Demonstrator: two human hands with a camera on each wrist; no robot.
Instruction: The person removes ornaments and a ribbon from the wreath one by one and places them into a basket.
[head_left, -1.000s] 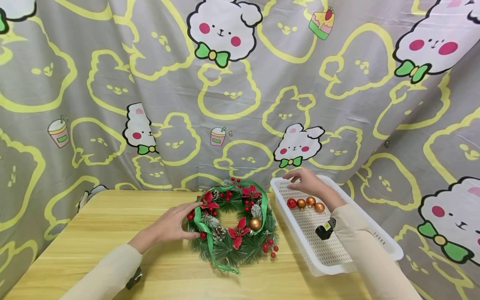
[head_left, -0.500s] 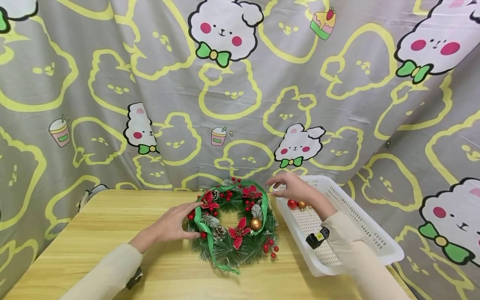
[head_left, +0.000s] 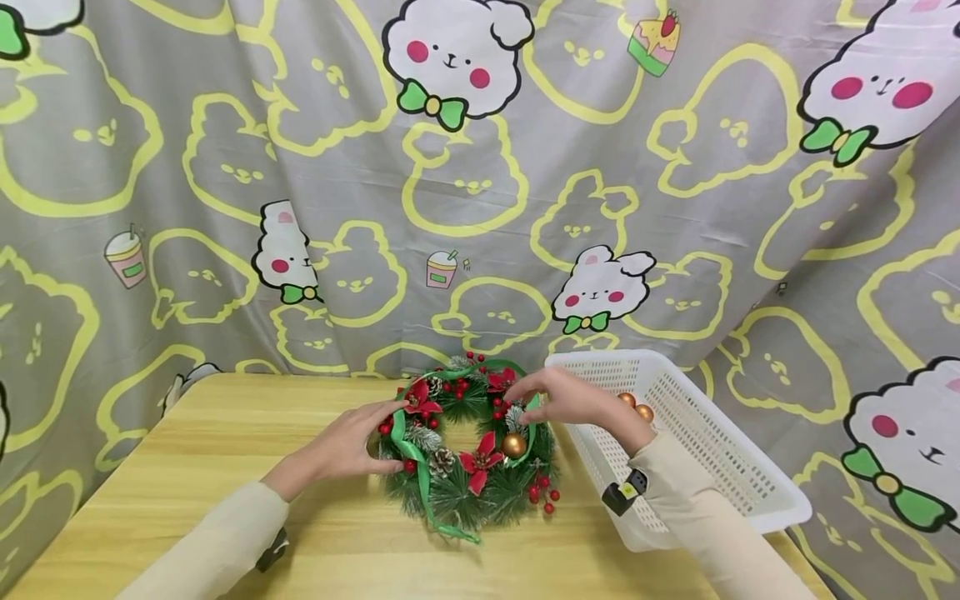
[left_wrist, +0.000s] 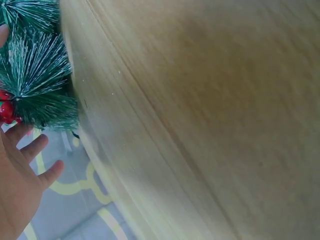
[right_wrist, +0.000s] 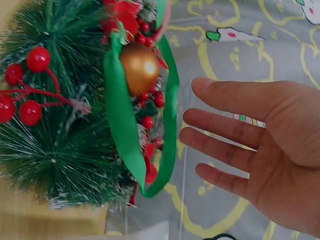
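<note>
A green Christmas wreath lies on the table, set with red poinsettias, berries, pinecones and one gold ball. Loosely draped over it is a green ribbon. My left hand rests at the wreath's left side, thumb and fingers spread around the edge. Over the wreath's right side hovers my right hand, holding nothing. In the right wrist view its fingers are extended, apart from a loop of the ribbon. Red berries show near the left fingers in the left wrist view.
A white perforated basket stands on the table right of the wreath, under the right forearm. Gold balls lie inside it, partly hidden by the hand. Behind the wooden table hangs a grey patterned curtain.
My right hand has moved left from above the basket to the wreath's right side. The left hand stays at the wreath, which has not visibly moved.
</note>
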